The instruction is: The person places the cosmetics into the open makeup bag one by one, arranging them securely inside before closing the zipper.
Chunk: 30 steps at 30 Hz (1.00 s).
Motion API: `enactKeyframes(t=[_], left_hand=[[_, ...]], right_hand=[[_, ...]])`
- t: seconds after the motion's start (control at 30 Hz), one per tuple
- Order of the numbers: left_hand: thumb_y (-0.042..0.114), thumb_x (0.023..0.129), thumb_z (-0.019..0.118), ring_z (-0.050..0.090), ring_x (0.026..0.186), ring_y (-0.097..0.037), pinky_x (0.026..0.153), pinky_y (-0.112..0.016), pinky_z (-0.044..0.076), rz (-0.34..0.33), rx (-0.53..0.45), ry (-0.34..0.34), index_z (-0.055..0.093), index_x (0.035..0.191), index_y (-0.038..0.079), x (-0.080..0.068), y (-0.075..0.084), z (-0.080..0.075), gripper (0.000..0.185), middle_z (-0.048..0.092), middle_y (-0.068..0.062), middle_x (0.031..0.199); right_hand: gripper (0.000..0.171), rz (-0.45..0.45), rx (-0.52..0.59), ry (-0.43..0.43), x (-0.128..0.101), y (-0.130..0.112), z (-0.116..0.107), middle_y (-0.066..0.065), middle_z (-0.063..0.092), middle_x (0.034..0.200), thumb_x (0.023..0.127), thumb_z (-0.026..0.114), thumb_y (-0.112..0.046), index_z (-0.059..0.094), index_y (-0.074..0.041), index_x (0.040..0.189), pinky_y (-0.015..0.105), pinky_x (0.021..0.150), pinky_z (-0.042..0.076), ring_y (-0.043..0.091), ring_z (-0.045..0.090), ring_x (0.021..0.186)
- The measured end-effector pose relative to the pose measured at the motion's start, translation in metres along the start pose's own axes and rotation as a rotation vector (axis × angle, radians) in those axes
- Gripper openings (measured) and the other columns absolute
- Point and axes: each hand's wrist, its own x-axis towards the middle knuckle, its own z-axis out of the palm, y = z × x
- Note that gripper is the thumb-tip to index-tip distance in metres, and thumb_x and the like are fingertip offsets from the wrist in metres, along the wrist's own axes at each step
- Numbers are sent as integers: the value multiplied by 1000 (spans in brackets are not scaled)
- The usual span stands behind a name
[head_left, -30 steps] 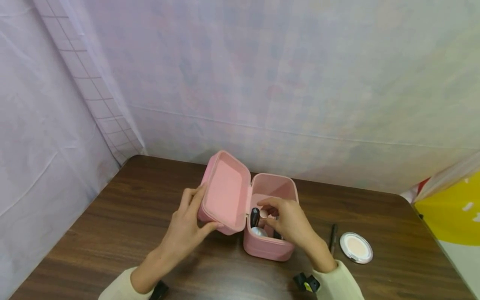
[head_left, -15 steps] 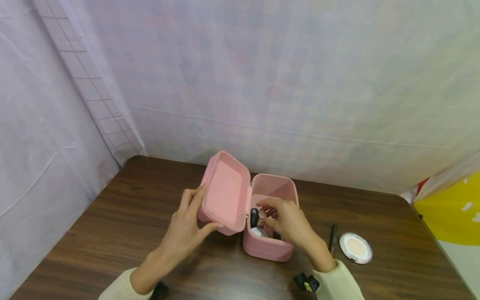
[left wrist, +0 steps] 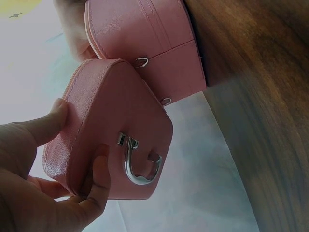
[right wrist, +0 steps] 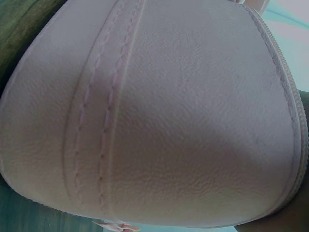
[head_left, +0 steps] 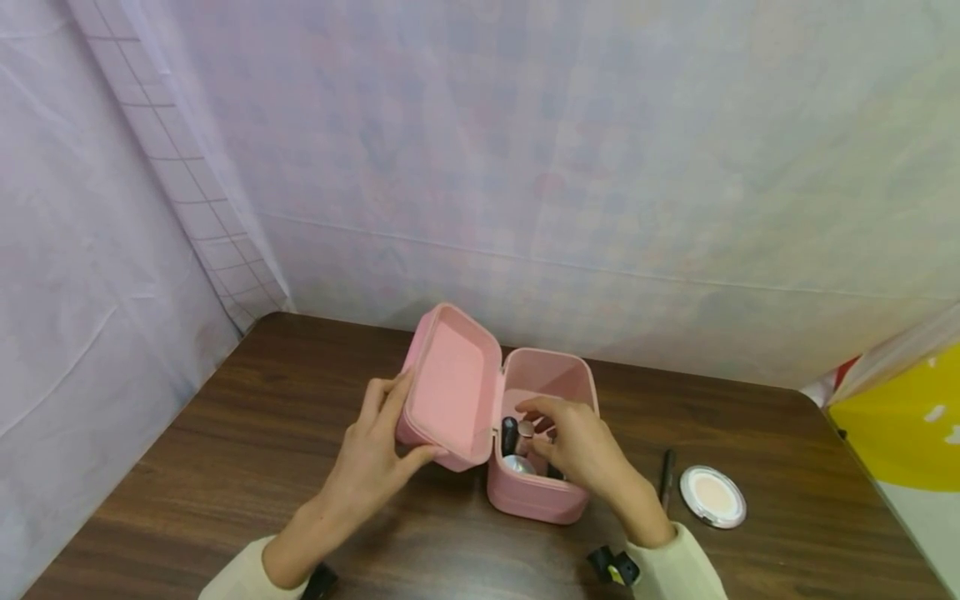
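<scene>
The case (head_left: 536, 492) is plain pink inside and out, lid (head_left: 450, 387) included, with a silver metal clasp (left wrist: 137, 164) and small silver rings on the outside. Inside it show a black tube (head_left: 509, 433) and a silver cap (head_left: 516, 463). The table (head_left: 247, 417) is dark brown woodgrain. On it lie a thin dark pencil (head_left: 666, 475) and a round compact (head_left: 712, 496), silver-rimmed with a pale beige middle. The sleeves (head_left: 678, 567) are cream. The backdrop (head_left: 525, 167) is pale lilac, with a faint grid at the left.

head view above table, wrist views close, all sharing pink case (head_left: 536, 492)
</scene>
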Motion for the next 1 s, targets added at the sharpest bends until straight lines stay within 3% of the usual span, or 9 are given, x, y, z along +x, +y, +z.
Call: enactKeyframes(t=[0.2,0.43,0.63,1.0], left_hand=[[11,63,88,62,87,-28,71,-37,55,6,-1,1,36,143,-4,0,0,1,97,44,-16,119],[12,62,89,62,87,-30,71,-38,55,19,7,15,37,142,-4,0,0,0,97,44,-16,119],[12,62,89,62,85,-28,70,-37,55,1,9,8,37,142,-4,0,-1,0,97,44,-16,119],[11,62,88,61,84,-27,72,-35,55,-9,-2,0,36,143,-4,0,0,0,97,44,-16,119]], right_hand=[[38,-21,100,-6,-4,1,-8,7,68,103,78,75,0,67,-6,115,36,72,55,20,66,84],[41,-57,145,81,-13,4,-23,12,69,102,77,78,0,66,-3,116,36,71,56,24,67,83],[38,-28,113,141,-21,8,-31,8,69,101,78,78,-3,67,-7,113,33,70,56,21,67,83],[42,-70,2,344,-50,36,-57,5,69,102,73,81,1,67,-5,112,21,68,53,19,67,84]])
